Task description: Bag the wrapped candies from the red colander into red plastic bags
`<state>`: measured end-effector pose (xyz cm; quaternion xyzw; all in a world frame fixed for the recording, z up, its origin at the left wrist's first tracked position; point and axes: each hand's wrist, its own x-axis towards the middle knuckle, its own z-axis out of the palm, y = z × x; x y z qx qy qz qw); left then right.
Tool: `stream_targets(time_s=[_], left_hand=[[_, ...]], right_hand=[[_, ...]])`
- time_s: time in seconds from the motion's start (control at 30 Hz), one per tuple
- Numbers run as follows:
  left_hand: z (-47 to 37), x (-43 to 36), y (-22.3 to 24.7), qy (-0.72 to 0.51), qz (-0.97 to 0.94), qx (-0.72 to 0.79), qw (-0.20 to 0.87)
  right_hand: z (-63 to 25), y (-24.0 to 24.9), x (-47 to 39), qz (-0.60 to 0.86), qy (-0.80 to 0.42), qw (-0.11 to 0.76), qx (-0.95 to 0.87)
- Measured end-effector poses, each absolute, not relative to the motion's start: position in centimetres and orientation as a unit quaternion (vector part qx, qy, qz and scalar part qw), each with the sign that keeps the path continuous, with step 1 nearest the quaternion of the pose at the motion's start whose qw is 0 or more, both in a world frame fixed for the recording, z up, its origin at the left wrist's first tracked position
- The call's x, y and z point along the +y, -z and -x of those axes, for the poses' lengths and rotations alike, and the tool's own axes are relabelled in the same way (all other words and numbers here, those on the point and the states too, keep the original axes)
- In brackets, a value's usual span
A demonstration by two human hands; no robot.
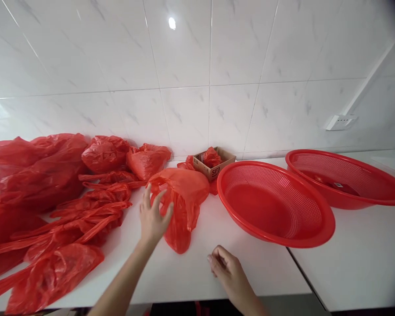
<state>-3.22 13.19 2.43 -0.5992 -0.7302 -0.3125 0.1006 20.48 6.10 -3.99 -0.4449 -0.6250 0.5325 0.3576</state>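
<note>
My left hand [154, 217] is raised with its fingers spread, at the near left side of a thin red plastic bag [184, 188] in the middle of the table. I cannot tell whether the fingertips touch the bag. The bag lies crumpled, with its lower part drooping toward me. My right hand [228, 267] is curled into a loose fist near the front edge, to the right of the bag and apart from it. Nothing shows between its fingers. Right of the bag stands a red perforated plastic basin [230, 202].
Full red bags [107, 153] line the wall at left, with flattened red bags [62, 263] nearer me. A small cardboard box [228, 159] holding red plastic stands at the back. A second red basin [365, 199] sits far right, something dark red inside. A table seam [303, 267] runs below the basins.
</note>
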Motion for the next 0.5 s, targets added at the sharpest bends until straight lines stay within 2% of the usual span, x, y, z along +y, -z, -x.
stream_targets(time_s=[0.07, 0.17, 0.27, 0.37, 0.5], left_hand=[[2.3, 9.9, 0.0, 0.293, 0.601, -0.737, 0.099], [1.9, 5.8, 3.3, 0.239, 0.647, -0.724, 0.031], [2.6, 2.8, 5.1, 0.289, 0.668, -0.686, -0.016], [3.7, 0.7, 5.2, 0.368, 0.640, -0.675, -0.012], [4.7, -1.4, 4.3, 0.457, 0.631, -0.626, 0.027]], right_hand=[[-19.8, 3.7, 6.9, 0.448, -0.507, 0.382, -0.630], [-18.5, 2.0, 9.0, 0.456, -0.431, 0.416, -0.659], [-16.7, -0.1, 11.8, 0.446, -0.326, 0.426, -0.716], [-14.3, -1.0, 14.7, 0.461, -0.243, 0.375, -0.767], [-11.3, 0.4, 18.5, 0.509, -0.222, 0.280, -0.783]])
